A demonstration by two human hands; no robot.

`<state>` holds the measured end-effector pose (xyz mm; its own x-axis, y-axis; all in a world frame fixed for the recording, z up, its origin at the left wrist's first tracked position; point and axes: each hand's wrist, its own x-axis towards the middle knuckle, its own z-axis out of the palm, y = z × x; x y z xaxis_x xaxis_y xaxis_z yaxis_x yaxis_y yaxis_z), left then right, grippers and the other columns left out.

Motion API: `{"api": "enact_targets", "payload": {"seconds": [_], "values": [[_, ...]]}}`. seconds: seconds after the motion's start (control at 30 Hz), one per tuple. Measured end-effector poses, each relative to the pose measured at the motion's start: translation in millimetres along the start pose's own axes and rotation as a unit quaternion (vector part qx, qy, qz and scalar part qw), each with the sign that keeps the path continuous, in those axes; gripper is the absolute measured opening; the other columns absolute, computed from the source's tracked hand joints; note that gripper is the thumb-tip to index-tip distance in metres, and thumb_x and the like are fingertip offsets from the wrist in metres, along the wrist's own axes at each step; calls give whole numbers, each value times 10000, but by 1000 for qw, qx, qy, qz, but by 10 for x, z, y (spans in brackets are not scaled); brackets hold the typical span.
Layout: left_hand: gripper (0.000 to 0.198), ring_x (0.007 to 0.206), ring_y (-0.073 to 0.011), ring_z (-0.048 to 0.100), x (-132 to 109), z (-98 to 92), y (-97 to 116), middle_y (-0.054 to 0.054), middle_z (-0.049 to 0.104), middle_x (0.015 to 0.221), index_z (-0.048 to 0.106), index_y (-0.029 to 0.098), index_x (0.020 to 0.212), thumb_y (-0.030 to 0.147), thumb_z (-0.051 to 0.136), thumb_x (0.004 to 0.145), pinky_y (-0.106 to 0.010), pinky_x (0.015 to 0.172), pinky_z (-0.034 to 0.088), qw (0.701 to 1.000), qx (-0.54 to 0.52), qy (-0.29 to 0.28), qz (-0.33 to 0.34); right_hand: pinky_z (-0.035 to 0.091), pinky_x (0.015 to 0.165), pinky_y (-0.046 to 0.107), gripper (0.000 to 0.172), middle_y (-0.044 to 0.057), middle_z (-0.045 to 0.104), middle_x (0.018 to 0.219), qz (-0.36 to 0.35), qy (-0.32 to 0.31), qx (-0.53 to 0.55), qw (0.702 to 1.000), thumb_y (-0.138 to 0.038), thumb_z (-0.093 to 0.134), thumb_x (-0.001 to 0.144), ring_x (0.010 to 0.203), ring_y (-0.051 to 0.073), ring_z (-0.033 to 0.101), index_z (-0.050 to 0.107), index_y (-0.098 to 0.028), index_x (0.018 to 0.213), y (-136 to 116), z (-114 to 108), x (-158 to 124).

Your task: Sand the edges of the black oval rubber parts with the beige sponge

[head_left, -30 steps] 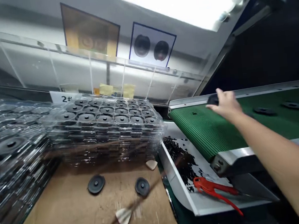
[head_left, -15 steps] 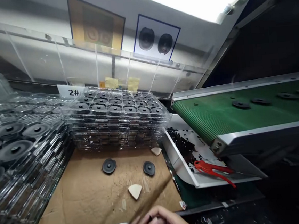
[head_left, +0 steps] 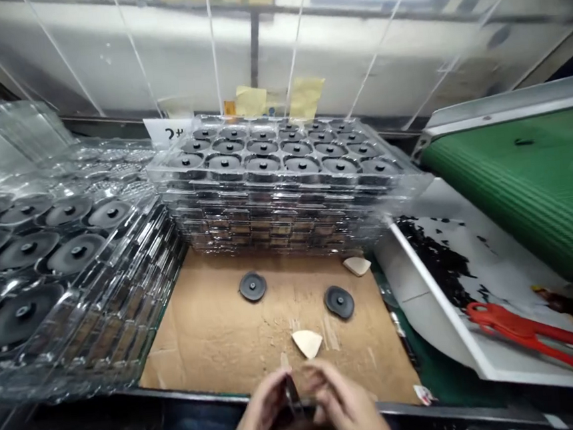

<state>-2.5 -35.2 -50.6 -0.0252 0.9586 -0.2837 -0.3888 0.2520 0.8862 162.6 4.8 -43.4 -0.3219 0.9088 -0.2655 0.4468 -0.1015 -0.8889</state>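
Observation:
At the near edge of the cardboard, my left hand [head_left: 258, 415] has its thumb and fingers closed on a thin black disc [head_left: 293, 394], seen nearly edge-on. Opposite it, my right hand [head_left: 350, 403] curls its fingers in against the same dark piece; its fingertips are blurred and partly hidden. Just beyond the hands lies a cream-coloured wedge [head_left: 308, 343]. Two dark discs with a raised centre stud rest flat on the cardboard, a left disc [head_left: 252, 286] and a right disc [head_left: 339, 302]. A second cream wedge [head_left: 357, 266] lies farther back.
Clear plastic trays [head_left: 286, 208] filled with dark discs are stacked behind the cardboard mat [head_left: 206, 329]; another tray stack [head_left: 121, 276] stands left. At right, a white bin [head_left: 440, 308] holds black scraps and a red-handled tool [head_left: 527, 331], beside a green conveyor belt [head_left: 524, 181].
The view has swung right and down, so the bench appears closer. My left hand now shows clearly beside my right, and the thin black disc has come into sight between them.

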Motion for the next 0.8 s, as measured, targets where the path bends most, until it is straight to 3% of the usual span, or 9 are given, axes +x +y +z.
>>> {"api": "enact_targets", "payload": {"seconds": [0.07,0.13,0.3,0.4,0.6,0.8], "values": [[514,1091,-349,540,103,-110,52,-105,615,1170,622,319,1052,326,764,558,-512,945,386,982,-164,37,-85,494,626,325,484,80,552,906,22,73,-56,996,-539,325,871,595,158,581,457,-198,1187,130,-63,131],[490,1104,-328,535,197,-219,120,-91,600,1187,598,308,1071,356,733,602,-507,984,340,953,-262,66,-134,490,629,376,418,105,502,963,33,117,-105,987,-470,416,851,616,180,571,495,-198,1159,286,-96,240],[488,1178,-274,475,342,-362,240,-94,577,1229,545,273,1131,329,691,669,-402,1063,262,927,-336,105,-129,497,715,396,286,122,539,1039,-26,125,-137,982,-368,488,825,755,220,602,572,-195,1036,490,33,331],[487,1165,-274,488,410,-364,209,-103,588,1213,543,264,1132,312,692,670,-398,1064,264,925,-338,123,-123,490,771,387,246,78,635,941,-71,93,-129,985,-330,470,836,857,236,610,601,-223,1013,380,79,362],[526,1096,-276,549,505,-315,81,-104,618,1150,543,231,1127,276,725,636,-428,1035,319,927,-316,166,-118,524,685,267,205,31,681,911,-78,10,-94,992,-302,457,862,811,180,643,629,-236,951,-120,36,668],[510,1142,-268,509,492,-274,81,-88,596,1186,558,267,1103,261,733,625,-411,1006,360,930,-288,184,-136,514,685,263,222,30,683,849,-90,-28,-68,993,-255,419,861,757,167,643,631,-214,913,-389,303,779]]}}
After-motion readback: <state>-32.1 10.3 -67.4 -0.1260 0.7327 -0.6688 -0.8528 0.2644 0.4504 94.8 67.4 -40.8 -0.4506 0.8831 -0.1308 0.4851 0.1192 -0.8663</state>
